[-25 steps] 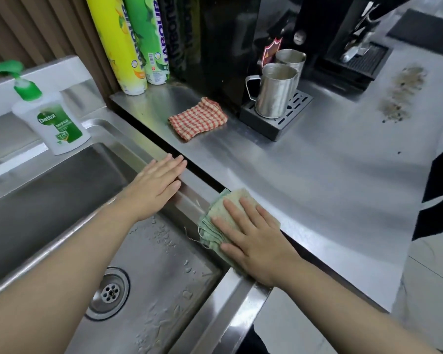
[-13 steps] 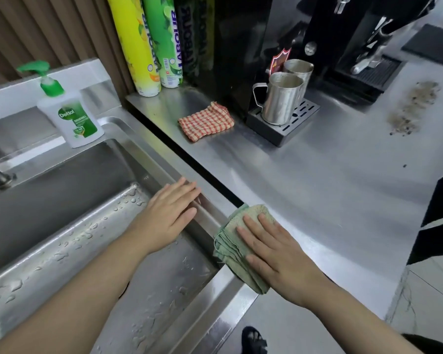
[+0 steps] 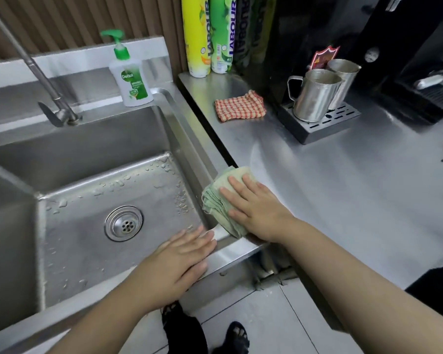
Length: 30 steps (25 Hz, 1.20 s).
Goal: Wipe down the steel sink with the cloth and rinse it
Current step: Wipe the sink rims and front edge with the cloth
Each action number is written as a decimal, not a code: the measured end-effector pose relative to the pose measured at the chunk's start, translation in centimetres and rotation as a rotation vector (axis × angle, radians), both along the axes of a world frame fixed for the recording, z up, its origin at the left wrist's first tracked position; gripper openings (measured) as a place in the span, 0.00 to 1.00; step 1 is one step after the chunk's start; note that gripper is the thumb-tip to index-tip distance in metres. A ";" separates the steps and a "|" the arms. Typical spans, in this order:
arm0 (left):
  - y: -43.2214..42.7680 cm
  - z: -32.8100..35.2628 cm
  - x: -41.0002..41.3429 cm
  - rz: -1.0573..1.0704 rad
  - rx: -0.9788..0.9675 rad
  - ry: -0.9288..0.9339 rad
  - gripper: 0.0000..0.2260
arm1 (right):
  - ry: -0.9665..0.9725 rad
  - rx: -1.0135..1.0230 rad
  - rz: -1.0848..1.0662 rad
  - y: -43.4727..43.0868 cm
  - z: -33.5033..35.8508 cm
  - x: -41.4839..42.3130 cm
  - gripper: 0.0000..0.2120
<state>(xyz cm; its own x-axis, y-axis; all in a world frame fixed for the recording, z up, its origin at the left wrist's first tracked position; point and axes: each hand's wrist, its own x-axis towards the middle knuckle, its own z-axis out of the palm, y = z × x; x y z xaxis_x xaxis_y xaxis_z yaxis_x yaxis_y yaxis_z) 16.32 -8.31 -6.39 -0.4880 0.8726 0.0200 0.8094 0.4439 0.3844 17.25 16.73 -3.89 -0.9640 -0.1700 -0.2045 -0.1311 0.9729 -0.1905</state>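
The steel sink fills the left of the view, its basin floor wet with droplets around a round drain. A folded green cloth lies on the sink's right rim near the front corner. My right hand presses flat on the cloth, fingers spread. My left hand rests flat on the front rim beside the corner, fingers together and holding nothing. A long tap stands at the back left rim.
A Dettol soap pump bottle stands on the back rim. On the steel counter to the right lie a red checked cloth, two steel jugs on a drip tray, spray cans and a black machine. Sandalled feet show below.
The view swung left, bringing in the whole basin and tap. My left hand moved from the right rim to the front rim. My right hand slid the cloth slightly nearer the front corner.
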 end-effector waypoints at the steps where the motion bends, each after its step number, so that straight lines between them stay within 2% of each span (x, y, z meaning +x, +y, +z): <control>1: 0.0 0.2 0.4 0.023 0.004 -0.016 0.23 | -0.022 -0.018 0.030 0.3 0.1 1.8 0.39; 4: 1.6 1.2 0.8 0.062 0.059 -0.077 0.24 | -0.128 -0.158 0.010 1.5 0.5 4.0 0.33; 6: 4.0 1.6 0.8 0.070 0.074 -0.045 0.26 | -0.148 -0.363 -0.031 2.3 0.6 3.7 0.32; 9: 6.1 1.2 0.8 0.070 -0.026 -0.041 0.29 | -0.206 -0.673 -0.100 3.1 0.1 3.7 0.33; 11: 5.9 0.9 0.7 0.056 -0.076 -0.034 0.29 | -0.248 -0.796 -0.145 3.7 0.3 3.6 0.33; 13: 5.2 1.2 0.5 0.033 -0.074 -0.043 0.29 | -0.227 -0.729 -0.110 3.4 0.5 3.6 0.28; 15: 4.3 1.7 0.6 0.059 0.031 -0.059 0.27 | -0.149 -0.449 -0.029 2.4 0.5 4.0 0.25; 17: 3.1 1.9 0.5 0.105 0.099 -0.032 0.21 | 0.031 -0.183 0.048 1.0 0.2 3.6 0.35; 18: 2.4 1.7 0.5 0.118 0.096 -0.011 0.21 | 0.086 -0.111 0.065 0.6 0.0 2.3 0.37; 20: 1.7 1.2 0.9 0.125 0.065 -0.012 0.21 | 0.097 -0.032 0.032 0.0 -0.1 -2.4 0.32; 22: 1.5 0.8 0.9 0.143 0.051 -0.064 0.22 | 0.017 0.019 0.001 -0.5 -0.3 -9.8 0.26; 25: 1.5 0.5 1.2 0.147 0.050 -0.072 0.22 | -0.053 0.091 0.020 -1.7 0.1 -19.1 0.25; 27: 1.4 0.4 1.5 0.138 0.030 -0.052 0.22 | -0.075 0.122 0.034 -1.8 -0.1 -20.9 0.25; 30: 1.5 0.5 1.4 0.144 0.023 -0.054 0.22 | -0.035 0.106 0.055 -1.1 -0.2 -17.6 0.24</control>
<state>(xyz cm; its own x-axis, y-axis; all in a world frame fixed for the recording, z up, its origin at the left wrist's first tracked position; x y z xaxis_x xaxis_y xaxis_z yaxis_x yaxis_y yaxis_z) 17.76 -6.82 -5.93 -0.6091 0.7930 0.0095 0.7160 0.5447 0.4366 -0.38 15.63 -4.11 -0.9459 -0.1980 -0.2570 -0.1798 0.9793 -0.0927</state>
